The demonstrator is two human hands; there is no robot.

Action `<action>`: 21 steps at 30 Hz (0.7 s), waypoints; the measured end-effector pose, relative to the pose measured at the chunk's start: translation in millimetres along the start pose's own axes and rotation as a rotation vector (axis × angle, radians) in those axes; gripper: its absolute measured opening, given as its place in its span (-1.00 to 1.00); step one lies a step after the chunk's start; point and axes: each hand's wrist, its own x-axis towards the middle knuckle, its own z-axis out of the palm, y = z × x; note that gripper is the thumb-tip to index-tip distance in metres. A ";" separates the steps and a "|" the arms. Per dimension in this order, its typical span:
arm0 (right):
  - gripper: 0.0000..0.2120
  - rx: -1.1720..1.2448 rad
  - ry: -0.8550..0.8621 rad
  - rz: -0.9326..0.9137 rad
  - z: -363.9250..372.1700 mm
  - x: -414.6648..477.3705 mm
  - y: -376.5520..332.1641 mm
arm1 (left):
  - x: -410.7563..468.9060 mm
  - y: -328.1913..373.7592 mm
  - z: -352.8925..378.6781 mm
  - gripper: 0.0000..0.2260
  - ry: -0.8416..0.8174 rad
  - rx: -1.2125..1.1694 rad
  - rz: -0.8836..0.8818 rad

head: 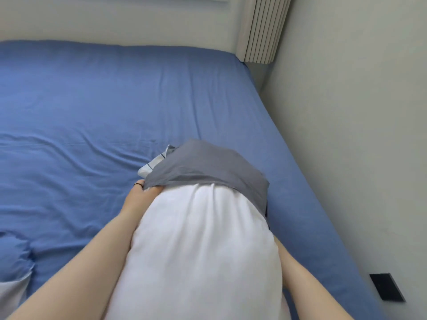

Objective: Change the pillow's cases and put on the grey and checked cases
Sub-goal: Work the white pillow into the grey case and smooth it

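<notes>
A white pillow [203,245] stands lengthwise in front of me on the bed. Its far end is inside the grey case [205,167], whose open edge crosses the pillow. My left hand [141,192] grips that edge at the pillow's left side, a ring on one finger. My right hand [280,252] is against the pillow's right side; its fingers are hidden behind the pillow and only the wrist and forearm show. A corner of the checked case [153,163] peeks out from under the grey case on the left.
The bed has a blue fitted sheet [92,112]. A blue-cased pillow [13,250] lies at the lower left with white fabric [11,294] below it. A wall runs close along the bed's right side, with a black object [387,287] low down and a ribbed panel [263,28] by the headboard.
</notes>
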 end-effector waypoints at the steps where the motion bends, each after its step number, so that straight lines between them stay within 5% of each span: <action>1: -0.66 0.034 0.015 0.055 3.6 -7.4 9.4 | -4.9 -7.6 -3.9 -0.79 -0.031 0.032 -0.014; 3: -0.67 0.052 0.117 0.102 14.1 -21.1 33.8 | -22.7 -41.0 -7.0 -0.89 -0.051 0.045 -0.045; 9: -0.83 -0.187 0.362 0.202 32.4 -42.5 65.7 | -76.4 -130.1 -14.8 -0.75 -0.188 0.181 -0.162; 13: -0.70 -0.217 0.589 -0.002 51.5 -51.6 45.7 | -52.8 -112.1 -24.4 -0.61 -0.091 0.469 0.123; 17: -0.61 -0.355 0.523 -0.348 69.0 -39.3 2.8 | -39.5 -77.0 -4.8 -0.62 -0.142 0.667 0.354; 21: -0.55 -0.565 0.377 -0.392 74.8 -7.9 -22.3 | -48.0 -55.2 9.1 -0.82 -0.108 0.658 0.373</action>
